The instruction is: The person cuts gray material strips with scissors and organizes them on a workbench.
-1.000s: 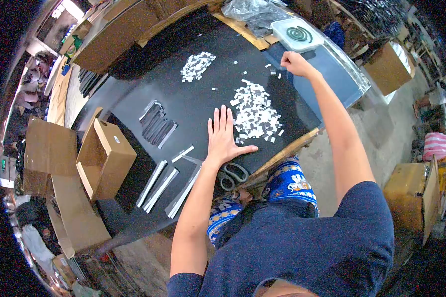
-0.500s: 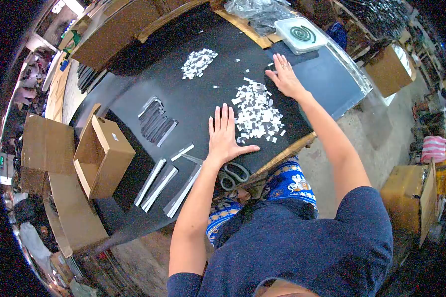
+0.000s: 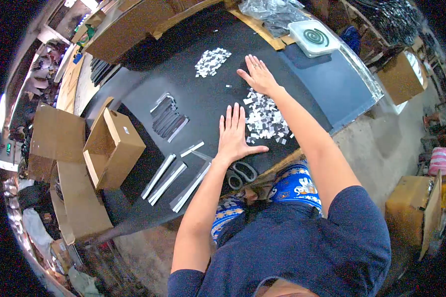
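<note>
My left hand [image 3: 234, 136] lies flat on the dark tabletop, fingers together and thumb stretched out, along the left side of a pile of small black and white pieces [image 3: 266, 121]. At the pile's far end is my right hand [image 3: 260, 78], its fingers extended and a ring on one of them. Part of the pile is hidden by my right hand and forearm. Neither hand grips anything. Scissors [image 3: 242, 174] lie near my left wrist, which partly covers them. A second, smaller pile of similar pieces [image 3: 212, 62] sits farther off.
Left of my hands lie a stack of dark strips [image 3: 168, 119] and several black-and-white strips [image 3: 168, 183]. An open cardboard box [image 3: 124, 148] stands at the left. A plastic container with a green coil [image 3: 314, 38] sits at the far right, by clear plastic bags [image 3: 272, 15].
My right hand has moved left across the pile's far end. Loose pieces that lay there no longer show. My left hand stays beside the pile, and the whole view has shifted slightly.
</note>
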Demonstrator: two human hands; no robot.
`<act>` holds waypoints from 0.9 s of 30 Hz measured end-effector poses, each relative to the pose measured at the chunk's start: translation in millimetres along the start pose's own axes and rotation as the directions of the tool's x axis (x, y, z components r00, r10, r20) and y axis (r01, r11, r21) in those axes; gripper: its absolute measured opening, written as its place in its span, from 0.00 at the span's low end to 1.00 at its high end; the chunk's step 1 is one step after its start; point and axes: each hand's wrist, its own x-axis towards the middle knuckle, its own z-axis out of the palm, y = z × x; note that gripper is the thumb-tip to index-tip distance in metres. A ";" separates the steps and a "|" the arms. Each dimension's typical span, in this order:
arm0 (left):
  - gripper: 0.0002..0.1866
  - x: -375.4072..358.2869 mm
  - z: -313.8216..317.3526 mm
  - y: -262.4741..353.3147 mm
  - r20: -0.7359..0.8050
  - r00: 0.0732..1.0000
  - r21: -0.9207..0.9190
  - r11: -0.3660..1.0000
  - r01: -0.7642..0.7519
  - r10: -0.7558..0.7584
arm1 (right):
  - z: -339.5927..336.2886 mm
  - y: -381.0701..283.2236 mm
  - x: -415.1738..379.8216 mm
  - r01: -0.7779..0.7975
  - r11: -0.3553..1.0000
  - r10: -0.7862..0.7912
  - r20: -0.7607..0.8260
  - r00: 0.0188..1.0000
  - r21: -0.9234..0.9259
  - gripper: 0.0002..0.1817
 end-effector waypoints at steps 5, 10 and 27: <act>0.72 -0.3 -0.4 0.7 0.002 1.000 -0.019 1.000 0.001 -0.001 | -30.2 -1.0 -14.2 0.210 0.954 -0.263 0.257 0.930 0.216 0.36; 0.73 -1.3 5.1 -2.2 -0.046 0.999 -0.005 1.000 -0.022 0.022 | -41.1 -11.9 -21.9 0.213 0.921 -0.312 0.294 0.903 0.325 0.30; 0.66 -1.8 11.6 -5.6 -0.051 0.998 0.034 0.999 -0.042 0.043 | -92.1 17.0 -79.3 0.127 0.962 -0.153 0.095 0.984 0.242 0.27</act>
